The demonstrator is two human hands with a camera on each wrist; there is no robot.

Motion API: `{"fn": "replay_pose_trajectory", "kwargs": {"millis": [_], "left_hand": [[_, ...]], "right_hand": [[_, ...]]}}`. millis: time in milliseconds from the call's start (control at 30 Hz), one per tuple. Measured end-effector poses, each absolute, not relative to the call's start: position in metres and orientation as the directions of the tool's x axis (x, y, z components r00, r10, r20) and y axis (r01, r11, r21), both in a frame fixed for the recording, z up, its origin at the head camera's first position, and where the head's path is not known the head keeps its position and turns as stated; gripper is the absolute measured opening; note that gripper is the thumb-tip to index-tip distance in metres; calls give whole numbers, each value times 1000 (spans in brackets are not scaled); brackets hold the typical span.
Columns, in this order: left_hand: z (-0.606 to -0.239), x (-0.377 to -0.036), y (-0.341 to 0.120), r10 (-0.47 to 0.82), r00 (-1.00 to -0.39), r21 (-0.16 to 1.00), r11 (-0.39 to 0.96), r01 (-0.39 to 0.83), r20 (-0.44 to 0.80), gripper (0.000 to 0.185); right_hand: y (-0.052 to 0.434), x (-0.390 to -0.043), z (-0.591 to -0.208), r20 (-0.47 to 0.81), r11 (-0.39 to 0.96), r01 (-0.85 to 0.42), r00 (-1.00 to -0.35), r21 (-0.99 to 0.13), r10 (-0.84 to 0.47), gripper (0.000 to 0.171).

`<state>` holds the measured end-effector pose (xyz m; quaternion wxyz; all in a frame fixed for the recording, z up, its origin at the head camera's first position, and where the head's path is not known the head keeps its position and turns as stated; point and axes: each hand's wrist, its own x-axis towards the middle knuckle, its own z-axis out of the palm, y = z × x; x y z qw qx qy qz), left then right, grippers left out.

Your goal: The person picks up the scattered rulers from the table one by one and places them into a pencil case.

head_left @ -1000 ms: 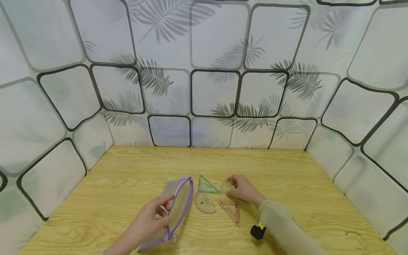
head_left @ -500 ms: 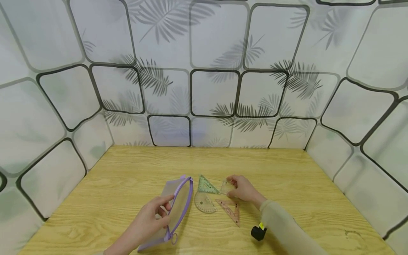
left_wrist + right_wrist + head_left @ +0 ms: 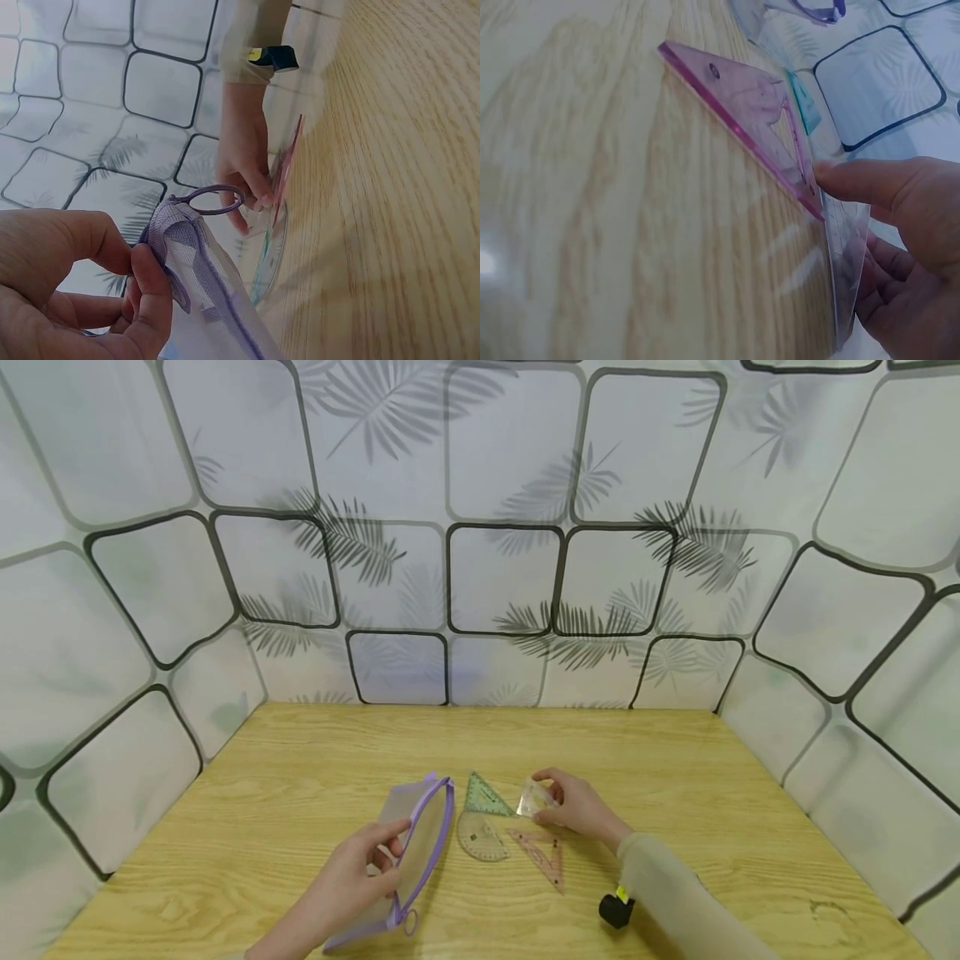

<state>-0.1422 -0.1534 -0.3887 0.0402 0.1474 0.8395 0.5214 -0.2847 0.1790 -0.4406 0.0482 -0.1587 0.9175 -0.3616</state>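
1. From my end, the left hand pinches the upper edge of the translucent purple pouch between thumb and fingers; that grip is pressed together on the fabric.
2. The pouch's mouth gapes toward the rulers, and a purple ring hangs at its near end.
3. My right-hand view shows the right hand pinching the clear set square between thumb and fingers; I cannot tell whether its lower edge touches the worktop.
4. On the worktop, the green set square lies between pouch and clear set square, with the protractor just on its near side.
5. The pink set square lies nearer me, right of the protractor.
6. I see a small black item beside the right sleeve.
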Motion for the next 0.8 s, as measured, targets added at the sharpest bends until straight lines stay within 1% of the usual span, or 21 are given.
{"fn": "replay_pose_trajectory", "kwargs": {"millis": [133,333,567,800], "left_hand": [[-389,-142,-153,292,-953,888,412,205,85,62],[-390,-142,-153,291,-953,887,412,208,88,62],[-390,-142,-152,290,-953,887,410,211,92,62],[-389,-141,-152,285,-955,878,433,204,81,62]], "right_hand": [[182,-287,-442,29,669,-294,-926,-682,-377,60],[185,-287,-439,11,661,-308,-911,-684,-413,61],[189,-290,-438,13,667,-325,-904,-670,-428,50],[190,-288,-436,-4,671,-310,-906,-674,-423,46]]}}
